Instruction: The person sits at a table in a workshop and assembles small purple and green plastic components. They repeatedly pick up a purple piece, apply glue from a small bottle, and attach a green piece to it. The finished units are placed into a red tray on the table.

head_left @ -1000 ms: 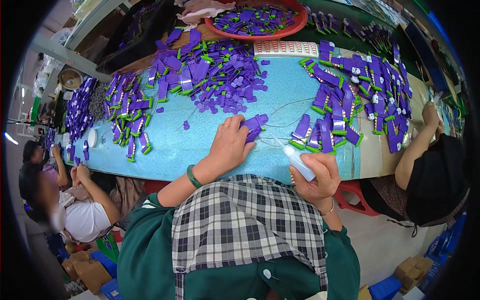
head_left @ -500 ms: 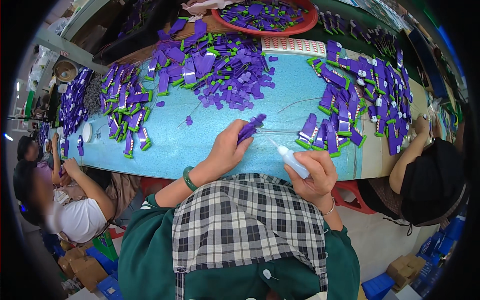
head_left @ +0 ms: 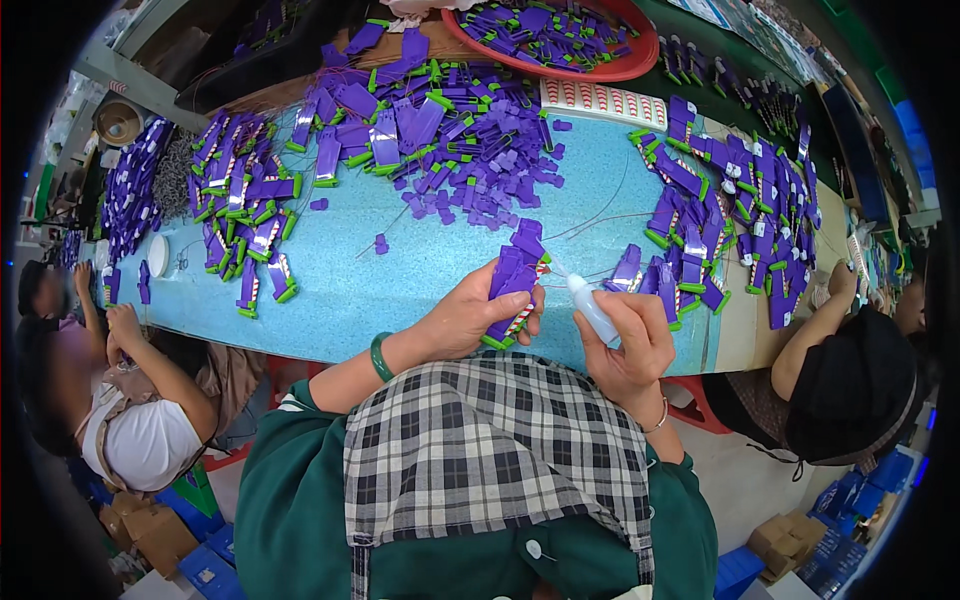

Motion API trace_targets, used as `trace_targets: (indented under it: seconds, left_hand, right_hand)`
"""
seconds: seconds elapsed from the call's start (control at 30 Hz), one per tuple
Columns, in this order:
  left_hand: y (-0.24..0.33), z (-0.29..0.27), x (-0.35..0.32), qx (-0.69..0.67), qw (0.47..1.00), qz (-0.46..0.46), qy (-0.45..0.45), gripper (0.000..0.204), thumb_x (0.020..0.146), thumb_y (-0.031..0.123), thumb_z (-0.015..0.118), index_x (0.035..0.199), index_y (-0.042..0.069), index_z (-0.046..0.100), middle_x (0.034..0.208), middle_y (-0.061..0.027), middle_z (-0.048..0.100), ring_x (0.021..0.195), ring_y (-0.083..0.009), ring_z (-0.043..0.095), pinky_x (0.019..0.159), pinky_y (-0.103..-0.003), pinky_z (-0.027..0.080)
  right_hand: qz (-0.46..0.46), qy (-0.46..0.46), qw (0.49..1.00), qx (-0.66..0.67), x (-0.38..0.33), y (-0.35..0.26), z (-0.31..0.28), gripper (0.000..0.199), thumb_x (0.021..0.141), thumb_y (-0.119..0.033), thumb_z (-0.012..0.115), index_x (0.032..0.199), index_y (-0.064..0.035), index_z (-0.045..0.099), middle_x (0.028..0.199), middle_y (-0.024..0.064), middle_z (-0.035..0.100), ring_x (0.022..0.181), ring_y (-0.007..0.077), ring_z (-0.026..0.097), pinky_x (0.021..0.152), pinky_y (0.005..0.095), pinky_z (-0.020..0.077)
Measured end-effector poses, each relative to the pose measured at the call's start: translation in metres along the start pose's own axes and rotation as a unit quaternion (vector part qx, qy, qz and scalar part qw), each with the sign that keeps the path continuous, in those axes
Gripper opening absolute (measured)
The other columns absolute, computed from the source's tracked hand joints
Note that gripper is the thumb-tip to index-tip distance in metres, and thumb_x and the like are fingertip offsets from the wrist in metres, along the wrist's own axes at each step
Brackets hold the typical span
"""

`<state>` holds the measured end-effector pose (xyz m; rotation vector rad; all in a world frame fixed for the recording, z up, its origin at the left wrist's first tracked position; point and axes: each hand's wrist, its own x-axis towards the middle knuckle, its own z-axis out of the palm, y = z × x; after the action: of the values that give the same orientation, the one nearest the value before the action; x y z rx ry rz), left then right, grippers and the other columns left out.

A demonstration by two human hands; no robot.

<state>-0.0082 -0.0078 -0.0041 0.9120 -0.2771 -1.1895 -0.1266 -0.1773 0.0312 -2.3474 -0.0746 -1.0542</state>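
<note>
Fingers, left hand (head_left: 468, 316): clamped on purple-green piece (head_left: 512, 273), at near edge of blue tabletop (head_left: 345, 285), presumably to steady it. Right hand (head_left: 636, 350): fingers wrapped round white bottle (head_left: 593, 309), angled toward piece, presumably for aim.

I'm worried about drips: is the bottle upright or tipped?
Tipped: the right hand holds the bottle slanted, nozzle toward the purple piece.

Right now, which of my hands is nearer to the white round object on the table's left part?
Left. Your left hand, holding a purple piece, is right of the white round object; your right hand, gripping a bottle, is farther right.
</note>
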Motion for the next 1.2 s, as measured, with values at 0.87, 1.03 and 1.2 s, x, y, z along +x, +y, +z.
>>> trace_targets:
  seconds: [0.87,1.03,1.2]
  left_hand:
    - [-0.009,-0.010,0.002,0.215,0.975,0.055,0.028,0.038,0.095,0.009,0.047,0.129,0.002,0.031,0.098,-0.0066,0.052,0.079,-0.0119,0.055,0.070,-0.029,0.051]
    - [-0.005,-0.007,0.000,0.267,0.959,0.088,0.024,0.038,0.095,0.007,0.046,0.130,0.001,0.030,0.098,-0.0077,0.053,0.079,-0.0121,0.055,0.069,-0.029,0.051]
    - [-0.007,-0.013,0.000,0.212,0.975,0.063,0.011,0.038,0.095,0.010,0.050,0.129,0.003,0.034,0.100,-0.0068,0.054,0.081,-0.0128,0.056,0.071,-0.029,0.050]
  right_hand:
    - [-0.024,-0.004,1.000,-0.009,0.004,-0.004,0.008,0.041,0.064,0.000,0.081,0.102,-0.0031,0.066,0.082,0.0083,0.063,0.064,0.0192,0.062,0.052,0.0277,0.0477]
    - [-0.022,-0.014,1.000,-0.011,0.007,-0.007,0.008,0.040,0.064,0.000,0.081,0.102,-0.0031,0.066,0.081,0.0083,0.063,0.064,0.0192,0.062,0.052,0.0280,0.0481]
    - [-0.028,-0.010,0.999,-0.012,0.008,-0.007,0.007,0.040,0.064,0.000,0.081,0.101,-0.0036,0.066,0.082,0.0084,0.063,0.064,0.0196,0.062,0.052,0.0282,0.0484]
